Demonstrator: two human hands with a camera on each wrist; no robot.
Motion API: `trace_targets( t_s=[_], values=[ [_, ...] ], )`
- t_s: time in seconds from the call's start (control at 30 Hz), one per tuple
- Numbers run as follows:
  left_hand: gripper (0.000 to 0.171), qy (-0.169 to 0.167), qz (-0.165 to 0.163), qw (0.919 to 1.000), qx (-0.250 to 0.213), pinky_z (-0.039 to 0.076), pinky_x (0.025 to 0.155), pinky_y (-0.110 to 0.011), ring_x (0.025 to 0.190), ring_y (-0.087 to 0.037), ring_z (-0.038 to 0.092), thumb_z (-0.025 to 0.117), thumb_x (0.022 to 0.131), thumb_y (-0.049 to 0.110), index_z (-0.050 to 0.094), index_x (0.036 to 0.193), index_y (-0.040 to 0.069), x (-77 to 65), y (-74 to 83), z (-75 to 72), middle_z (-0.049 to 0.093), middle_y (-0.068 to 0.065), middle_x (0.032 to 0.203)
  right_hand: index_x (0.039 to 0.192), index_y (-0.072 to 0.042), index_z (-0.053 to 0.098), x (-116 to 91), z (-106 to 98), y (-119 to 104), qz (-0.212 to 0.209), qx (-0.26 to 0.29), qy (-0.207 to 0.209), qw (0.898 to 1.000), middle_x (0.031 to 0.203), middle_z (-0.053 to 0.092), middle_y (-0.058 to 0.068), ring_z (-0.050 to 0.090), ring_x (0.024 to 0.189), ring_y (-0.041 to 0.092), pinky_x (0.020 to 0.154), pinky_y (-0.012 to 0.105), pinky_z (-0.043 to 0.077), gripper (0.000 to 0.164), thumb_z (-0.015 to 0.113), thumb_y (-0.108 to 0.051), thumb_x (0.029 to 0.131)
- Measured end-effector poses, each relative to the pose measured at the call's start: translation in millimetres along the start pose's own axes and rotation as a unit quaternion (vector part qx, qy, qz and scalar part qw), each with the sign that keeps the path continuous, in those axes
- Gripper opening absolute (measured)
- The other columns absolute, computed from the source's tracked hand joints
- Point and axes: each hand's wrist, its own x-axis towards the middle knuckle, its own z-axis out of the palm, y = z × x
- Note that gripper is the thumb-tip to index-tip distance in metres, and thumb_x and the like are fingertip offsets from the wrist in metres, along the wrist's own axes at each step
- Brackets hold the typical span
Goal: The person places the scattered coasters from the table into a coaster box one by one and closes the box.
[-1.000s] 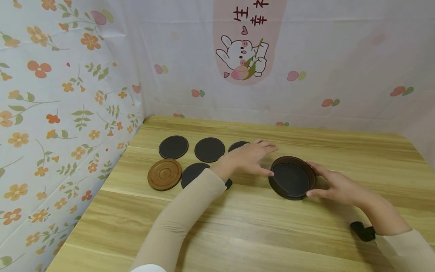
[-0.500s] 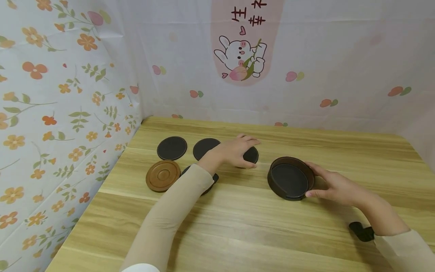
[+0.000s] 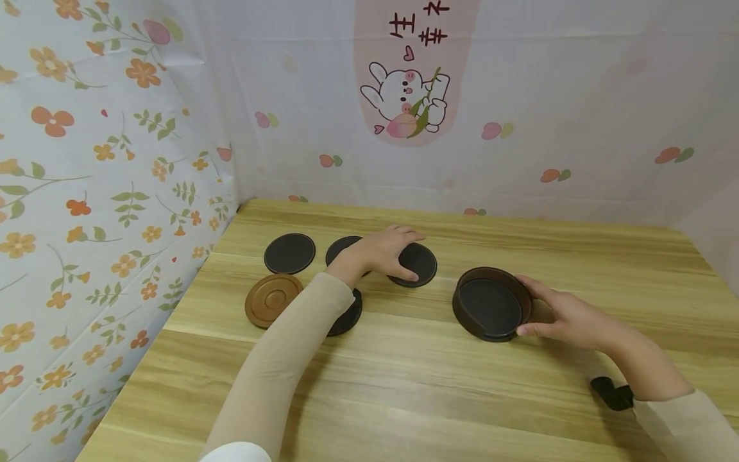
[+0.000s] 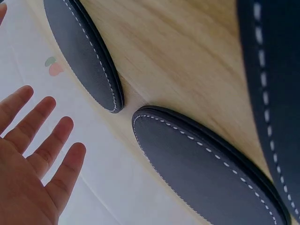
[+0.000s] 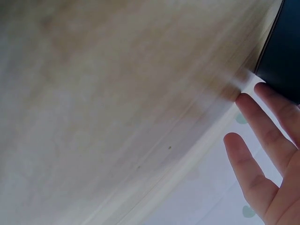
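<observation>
In the head view my left hand (image 3: pixel 378 251) hovers at a round black coaster (image 3: pixel 424 262), its thumb over the coaster and its fingers spread. The left wrist view shows those fingers (image 4: pixel 65 173) extended with nothing between them, near stitched black coasters (image 4: pixel 201 164). My right hand (image 3: pixel 568 319) holds the right side of a round, dark-walled coaster holder (image 3: pixel 470 319), thumb in front and a finger behind. Black material shows inside the holder. In the right wrist view, fingers (image 5: pixel 262 126) are fairly straight beside the dark holder wall (image 5: pixel 281 56).
To the left lie more black coasters: one at the back (image 3: pixel 289 253), another partly behind my left hand (image 3: pixel 340 246), and one partly under my forearm (image 3: pixel 346 319). A brown ringed disc (image 3: pixel 268 299) sits near them. Patterned cloth (image 3: pixel 288 115) borders the wooden table (image 3: pixel 433 398).
My left hand has moved left, away from the holder and over to the third back-row coaster. The right hand stays at the holder, which has not visibly moved on the table.
</observation>
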Motion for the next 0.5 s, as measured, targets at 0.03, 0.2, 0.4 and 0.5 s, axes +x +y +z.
trace_targets(
  t_s=[0.03, 0.2, 0.4, 0.5],
  values=[
    [0.086, -0.003, 0.0, 1.0, -0.001, 0.03, 0.119, -0.049, 0.151, -0.031, 0.023, 0.072, 0.087, 0.049, 0.034, 0.156, 0.015, 1.0, -0.3, 0.0, 0.03, -0.008, 0.162, 0.156, 0.005, 0.018, -0.5, -0.2, -0.2, 0.001, 0.001, 0.0, 1.0, 0.143, 0.046, 0.036, 0.043, 0.131, 0.056, 0.097, 0.072, 0.035, 0.099, 0.074, -0.038, 0.087],
    [0.089, -0.021, -0.01, 0.9997, 0.003, 0.031, 0.119, -0.049, 0.152, -0.03, 0.022, 0.075, 0.085, 0.048, 0.032, 0.157, 0.017, 6.3, -2.5, 0.0, 0.027, -0.007, 0.163, 0.156, 0.005, 0.019, -1.1, -0.3, 0.1, 0.001, 0.002, 0.002, 1.0, 0.143, 0.046, 0.035, 0.043, 0.132, 0.056, 0.098, 0.072, 0.035, 0.099, 0.075, -0.039, 0.087],
    [0.092, -0.038, -0.032, 0.9987, 0.01, 0.03, 0.119, -0.05, 0.152, -0.03, 0.022, 0.076, 0.084, 0.049, 0.03, 0.157, 0.019, 10.3, -4.8, -1.3, 0.025, -0.005, 0.164, 0.156, 0.005, 0.018, -0.5, 0.5, 1.4, -0.001, -0.004, 0.001, 1.0, 0.144, 0.046, 0.035, 0.044, 0.132, 0.055, 0.097, 0.072, 0.036, 0.099, 0.074, -0.039, 0.087],
    [0.093, -0.043, -0.039, 0.9982, 0.014, 0.03, 0.119, -0.05, 0.152, -0.031, 0.022, 0.077, 0.083, 0.05, 0.03, 0.158, 0.02, 11.6, -5.5, -1.6, 0.025, -0.004, 0.165, 0.156, 0.005, 0.019, -1.1, -0.1, 1.1, 0.001, -0.003, 0.001, 1.0, 0.145, 0.046, 0.034, 0.043, 0.132, 0.055, 0.098, 0.072, 0.035, 0.099, 0.074, -0.04, 0.087]
  ],
)
